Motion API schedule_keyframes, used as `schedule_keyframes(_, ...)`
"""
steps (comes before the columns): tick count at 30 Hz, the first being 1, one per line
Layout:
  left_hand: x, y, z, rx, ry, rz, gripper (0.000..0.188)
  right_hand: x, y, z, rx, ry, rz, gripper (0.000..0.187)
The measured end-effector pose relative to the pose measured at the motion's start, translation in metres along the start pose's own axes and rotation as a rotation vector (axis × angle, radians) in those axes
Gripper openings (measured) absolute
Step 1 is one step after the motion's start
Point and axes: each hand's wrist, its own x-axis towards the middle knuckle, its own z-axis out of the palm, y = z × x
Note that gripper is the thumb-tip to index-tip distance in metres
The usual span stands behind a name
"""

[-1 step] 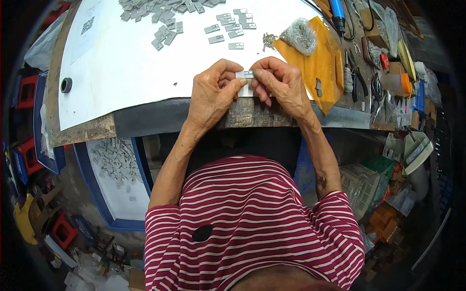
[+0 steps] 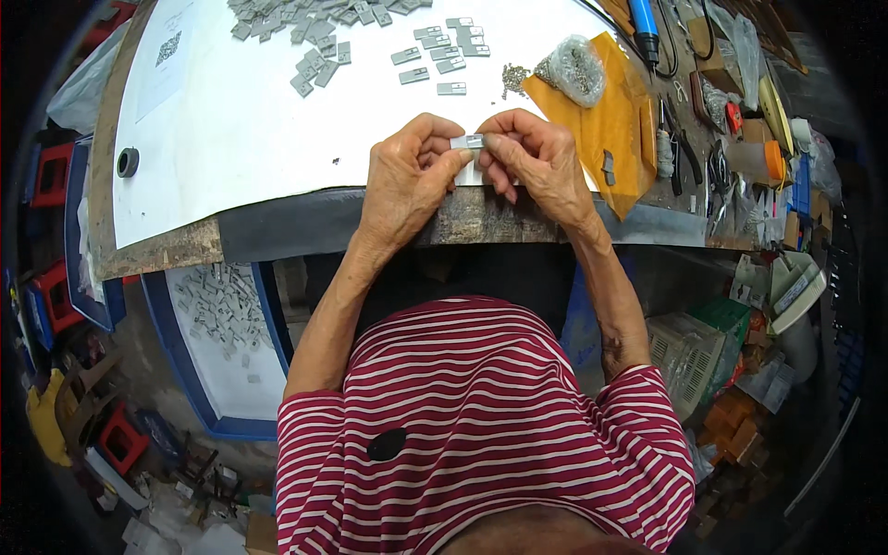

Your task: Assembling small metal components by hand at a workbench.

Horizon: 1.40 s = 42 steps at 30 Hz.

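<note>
Between my two hands, above the front edge of the white sheet (image 2: 250, 139), is a small flat grey rectangular piece (image 2: 473, 141) with a shiny metal insert. My left hand (image 2: 413, 176) pinches its left end with thumb and fingers. At the other end my right hand (image 2: 536, 157) grips it between thumb and forefinger, the remaining fingers curled below. Beyond the hands, several similar grey pieces (image 2: 451, 89) lie in loose rows. A larger heap of grey pieces (image 2: 324, 18) spreads at the far side.
Tiny metal parts (image 2: 514, 78) lie beside a clear plastic bag (image 2: 575, 69) on an orange envelope (image 2: 638, 120). A black ring (image 2: 128, 163) rests at left. Pliers (image 2: 689, 157) and a blue electric screwdriver (image 2: 644, 32) are at right. Below the table, a blue-rimmed tray (image 2: 199, 407) holds more pieces.
</note>
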Motion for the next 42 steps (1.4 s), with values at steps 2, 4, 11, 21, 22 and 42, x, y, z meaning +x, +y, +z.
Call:
schedule_keyframes(2, 0.001, -0.003, 0.003, -0.021, 0.030, 0.032, 0.015, 0.000, 0.002, 0.001, 0.003, 0.015, -0.018, 0.015)
schedule_keyframes(4, 0.001, -0.004, 0.004, -0.045, 0.058, 0.063, 0.012, 0.001, 0.002, 0.001, 0.021, 0.000, -0.011, 0.017)
schedule_keyframes(11, 0.002, -0.006, 0.004, 0.038, 0.095, 0.106, 0.013, 0.004, 0.004, -0.001, 0.038, -0.017, -0.017, 0.017)
schedule_keyframes(21, 0.005, -0.001, -0.005, 0.442, 0.132, 0.324, 0.016, 0.006, 0.006, 0.003, -0.096, -0.038, -0.012, 0.015)
schedule_keyframes(22, 0.004, 0.000, -0.007, 0.447, 0.137, 0.326, 0.016, 0.007, 0.006, 0.004, -0.117, -0.045, -0.014, 0.014)
schedule_keyframes(42, 0.043, -0.009, -0.061, 0.817, 0.376, 0.115, 0.017, 0.003, 0.009, 0.013, -0.253, 0.086, -0.125, 0.014)
